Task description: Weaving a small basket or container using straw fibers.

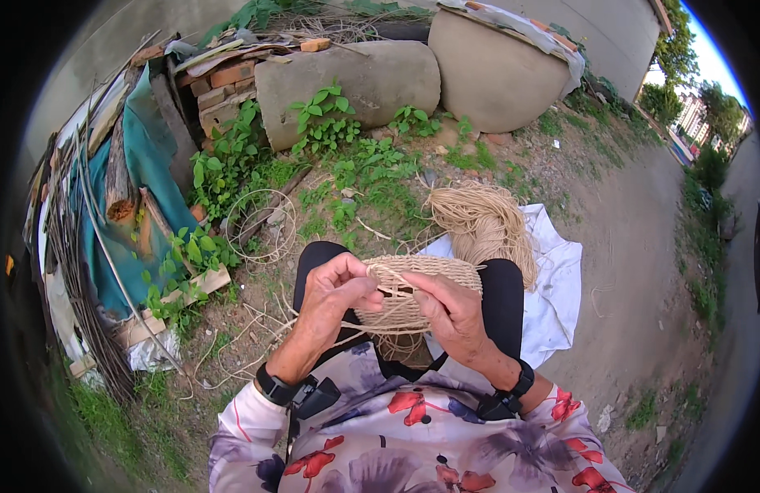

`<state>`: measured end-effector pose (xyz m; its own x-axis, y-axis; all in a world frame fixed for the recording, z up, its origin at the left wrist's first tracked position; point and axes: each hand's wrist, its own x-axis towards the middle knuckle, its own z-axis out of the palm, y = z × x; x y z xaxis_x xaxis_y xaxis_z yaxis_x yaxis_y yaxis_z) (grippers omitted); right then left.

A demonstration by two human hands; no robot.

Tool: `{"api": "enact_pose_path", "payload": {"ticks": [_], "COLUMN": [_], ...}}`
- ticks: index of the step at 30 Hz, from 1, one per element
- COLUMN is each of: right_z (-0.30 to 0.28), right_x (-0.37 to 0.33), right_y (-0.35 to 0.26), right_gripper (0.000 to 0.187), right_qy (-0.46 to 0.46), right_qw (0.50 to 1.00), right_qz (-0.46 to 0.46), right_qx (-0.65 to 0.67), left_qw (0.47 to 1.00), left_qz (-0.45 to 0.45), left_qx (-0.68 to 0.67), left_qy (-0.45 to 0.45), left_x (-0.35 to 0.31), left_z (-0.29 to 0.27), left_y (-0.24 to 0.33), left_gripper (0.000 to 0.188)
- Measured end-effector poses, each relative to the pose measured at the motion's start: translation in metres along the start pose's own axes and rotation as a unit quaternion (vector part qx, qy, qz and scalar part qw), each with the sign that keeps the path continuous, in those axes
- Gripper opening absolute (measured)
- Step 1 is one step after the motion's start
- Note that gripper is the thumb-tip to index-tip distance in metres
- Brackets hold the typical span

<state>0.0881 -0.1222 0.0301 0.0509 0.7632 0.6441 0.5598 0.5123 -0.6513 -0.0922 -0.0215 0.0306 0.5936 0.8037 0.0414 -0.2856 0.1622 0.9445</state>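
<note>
A tan woven piece (421, 267), shaped like a small basket of twisted cord, rests between my knees. My left hand (330, 296) is at its left edge, with thumb and fingers closed in a pinch on a strand of cord. On the other side my right hand (452, 314) pinches a strand over the weave, its thumb and forefinger pointing left. A short strand runs between the two hands across a dark gap in the weave. Loose cord ends (265, 329) trail from the piece down to the left. The exact grip of the fingertips is partly hidden.
Beyond my right knee a large hank of tan cord (487, 222) lies on a white cloth (556, 279). A loose coil of cord (262, 226) sits on the ground at left. Farther off are a clay cylinder (355, 82), a big clay jar (503, 70), bricks and sticks.
</note>
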Motion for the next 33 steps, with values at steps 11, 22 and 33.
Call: {"api": "enact_pose_path", "payload": {"ticks": [11,22,33], "right_z": [-0.029,-0.021,-0.006], "right_x": [0.003,0.021,0.023], "right_y": [0.026,0.031,0.028], "right_gripper": [0.012,0.006,0.010], "right_qy": [-0.138,-0.257,-0.232], "right_qw": [0.956,0.914,0.907], "right_qz": [-0.086,-0.104,-0.072], "right_qx": [-0.243,-0.296,-0.344], "left_qw": [0.930,0.850,0.834], "left_qz": [0.148,0.246,0.197], "left_qx": [0.337,0.465,0.514], "left_qy": [0.000,-0.024,-0.042], "left_x": [0.015,0.023,0.007], "left_z": [-0.009,-0.002,-0.003], "left_y": [-0.056,-0.070,-0.068], "left_gripper": [0.019,0.017,0.047]}}
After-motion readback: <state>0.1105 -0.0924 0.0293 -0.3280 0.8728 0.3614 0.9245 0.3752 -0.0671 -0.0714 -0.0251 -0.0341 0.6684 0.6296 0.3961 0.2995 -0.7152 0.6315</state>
